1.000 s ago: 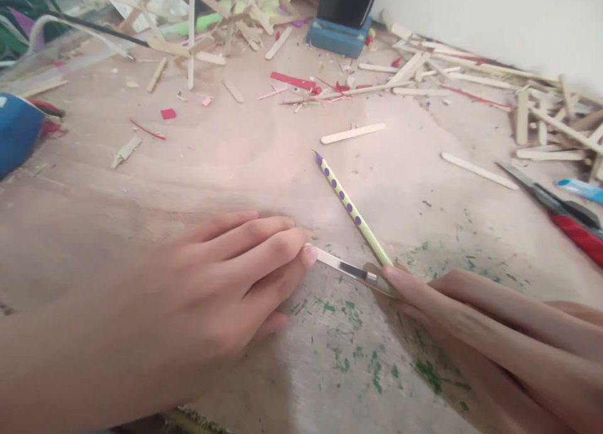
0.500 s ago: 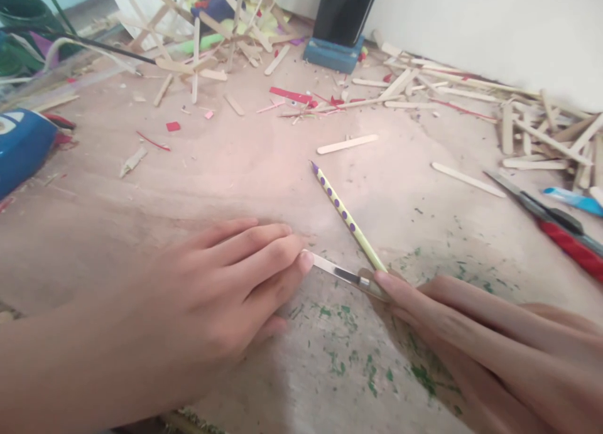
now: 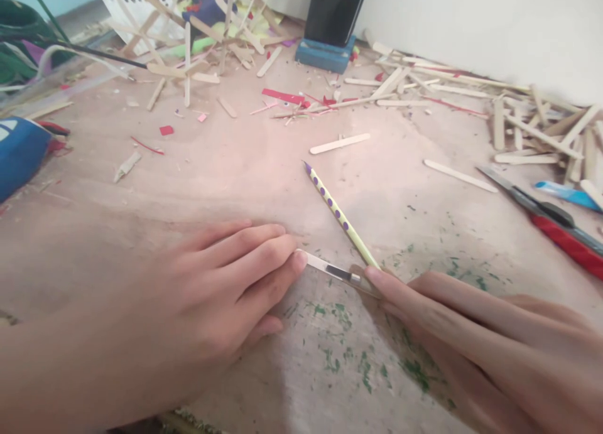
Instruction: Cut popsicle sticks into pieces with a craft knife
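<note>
My left hand [image 3: 235,289] presses down on the table, its thumb and forefinger pinched on the left end of a pale, flat craft stick [image 3: 313,262]. Over the stick's right part lies a slim tool [image 3: 342,274] with a dark tip and a silvery collar; its exact kind is unclear. My right hand [image 3: 471,333] has its fingers closed together around the tool's rear end, which they mostly hide. A yellow-green pencil [image 3: 336,213] with purple dots lies slanting on the table, its lower end touching my right forefinger.
Loose craft sticks [image 3: 532,135] pile up at the right and along the wall. A red-handled bladed tool [image 3: 556,233] lies right, a blue object [image 3: 23,157] left. At the back stands a black object in a blue base [image 3: 325,55]. Green flecks [image 3: 367,371] litter the table near my hands.
The whole view has shifted slightly, so things sit a little further left. Both hands keep nearly the same hold on the stick and the slim tool.
</note>
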A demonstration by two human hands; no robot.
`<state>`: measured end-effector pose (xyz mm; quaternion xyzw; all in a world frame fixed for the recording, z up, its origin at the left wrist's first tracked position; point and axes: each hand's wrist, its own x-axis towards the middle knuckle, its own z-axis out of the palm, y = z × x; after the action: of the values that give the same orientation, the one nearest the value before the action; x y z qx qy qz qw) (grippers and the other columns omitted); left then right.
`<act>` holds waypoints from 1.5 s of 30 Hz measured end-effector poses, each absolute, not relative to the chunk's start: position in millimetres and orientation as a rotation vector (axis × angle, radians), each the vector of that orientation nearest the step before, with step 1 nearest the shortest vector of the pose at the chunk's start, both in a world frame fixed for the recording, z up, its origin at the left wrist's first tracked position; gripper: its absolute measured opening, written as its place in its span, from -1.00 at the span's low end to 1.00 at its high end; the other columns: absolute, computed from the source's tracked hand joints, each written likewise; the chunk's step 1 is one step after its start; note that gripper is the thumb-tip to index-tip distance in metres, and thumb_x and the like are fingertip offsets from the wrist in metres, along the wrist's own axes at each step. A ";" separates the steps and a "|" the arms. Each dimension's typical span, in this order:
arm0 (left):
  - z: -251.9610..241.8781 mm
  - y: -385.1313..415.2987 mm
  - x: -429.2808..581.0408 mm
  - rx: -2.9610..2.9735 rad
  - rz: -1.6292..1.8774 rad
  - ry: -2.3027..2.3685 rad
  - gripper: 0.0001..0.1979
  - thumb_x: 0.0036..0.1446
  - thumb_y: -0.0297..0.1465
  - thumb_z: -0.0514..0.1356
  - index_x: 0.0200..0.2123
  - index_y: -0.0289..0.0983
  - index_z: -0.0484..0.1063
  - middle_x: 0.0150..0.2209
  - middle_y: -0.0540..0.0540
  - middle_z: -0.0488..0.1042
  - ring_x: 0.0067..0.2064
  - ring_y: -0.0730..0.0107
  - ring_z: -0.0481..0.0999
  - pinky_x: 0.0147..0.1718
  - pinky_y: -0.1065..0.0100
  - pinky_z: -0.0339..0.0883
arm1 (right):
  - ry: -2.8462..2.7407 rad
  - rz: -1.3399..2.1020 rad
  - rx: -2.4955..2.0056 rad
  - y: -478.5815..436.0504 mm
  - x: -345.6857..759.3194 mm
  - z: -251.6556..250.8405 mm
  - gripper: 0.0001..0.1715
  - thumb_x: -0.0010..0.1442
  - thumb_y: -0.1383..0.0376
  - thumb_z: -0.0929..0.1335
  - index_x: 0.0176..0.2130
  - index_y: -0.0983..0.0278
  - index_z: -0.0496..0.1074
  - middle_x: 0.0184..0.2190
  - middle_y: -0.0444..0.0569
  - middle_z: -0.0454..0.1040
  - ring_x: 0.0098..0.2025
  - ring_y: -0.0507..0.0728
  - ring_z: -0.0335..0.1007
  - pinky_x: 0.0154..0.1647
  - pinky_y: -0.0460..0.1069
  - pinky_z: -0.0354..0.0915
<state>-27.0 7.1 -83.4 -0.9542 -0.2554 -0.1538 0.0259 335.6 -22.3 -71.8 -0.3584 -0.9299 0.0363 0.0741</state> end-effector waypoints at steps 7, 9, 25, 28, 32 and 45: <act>-82.7 6.2 -27.6 -2.945 -0.469 -0.789 -0.57 0.77 -0.33 0.06 0.39 -0.52 0.51 0.33 -0.35 0.58 0.39 -0.05 0.55 0.42 -0.04 0.44 | -2.754 0.138 -1.061 -19.2 333.7 -76.2 -0.20 0.68 0.43 0.23 0.74 0.11 0.16 0.06 -0.05 0.77 -0.32 0.11 0.71 -0.54 0.13 0.36; -83.5 6.5 -26.9 -2.953 -0.465 -0.804 -0.57 0.78 -0.33 0.06 0.40 -0.52 0.50 0.34 -0.34 0.58 0.39 -0.04 0.54 0.42 -0.03 0.43 | -2.738 0.135 -1.064 -19.0 332.2 -74.7 -0.22 0.68 0.41 0.24 0.73 0.09 0.20 0.04 -0.04 0.77 -0.33 0.11 0.69 -0.56 0.09 0.34; -79.7 5.5 -27.1 -2.975 -0.429 -0.781 -0.60 0.78 -0.37 0.06 0.37 -0.51 0.55 0.37 -0.31 0.59 0.43 -0.04 0.50 0.46 -0.01 0.33 | -2.719 0.056 -0.992 -10.8 328.9 -74.3 -0.29 0.67 0.32 0.33 0.66 0.07 0.33 0.01 -0.02 0.78 -0.25 0.13 0.71 -0.50 0.02 0.38; -79.5 4.9 -26.6 -2.967 -0.422 -0.784 -0.59 0.78 -0.37 0.05 0.37 -0.51 0.55 0.37 -0.32 0.59 0.43 -0.03 0.49 0.47 0.00 0.33 | -2.725 0.165 -0.985 -12.8 327.7 -76.4 -0.24 0.67 0.49 0.21 0.70 0.20 0.23 0.02 0.00 0.76 -0.37 0.06 0.65 -0.56 0.10 0.28; -79.7 4.5 -26.1 -2.967 -0.423 -0.781 -0.58 0.78 -0.36 0.05 0.38 -0.51 0.54 0.38 -0.32 0.58 0.44 -0.03 0.49 0.47 -0.01 0.35 | -2.704 0.159 -0.989 -14.4 325.0 -77.9 -0.35 0.71 0.43 0.22 0.64 0.23 0.34 -0.02 0.00 0.76 -0.35 0.08 0.69 -0.57 0.12 0.28; -78.3 4.4 -26.0 -2.991 -0.432 -0.798 -0.60 0.77 -0.39 0.09 0.39 -0.52 0.55 0.38 -0.32 0.61 0.43 -0.04 0.54 0.48 -0.01 0.36 | -2.771 0.075 -0.989 -13.5 326.6 -80.1 -0.18 0.67 0.50 0.25 0.74 0.21 0.14 0.04 0.02 0.78 -0.23 0.14 0.78 -0.53 0.08 0.39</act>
<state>-26.0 4.4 -78.3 -0.9569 -0.2554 -0.1383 0.0078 326.6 -13.5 -80.1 -0.3343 -0.9369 0.0253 0.0990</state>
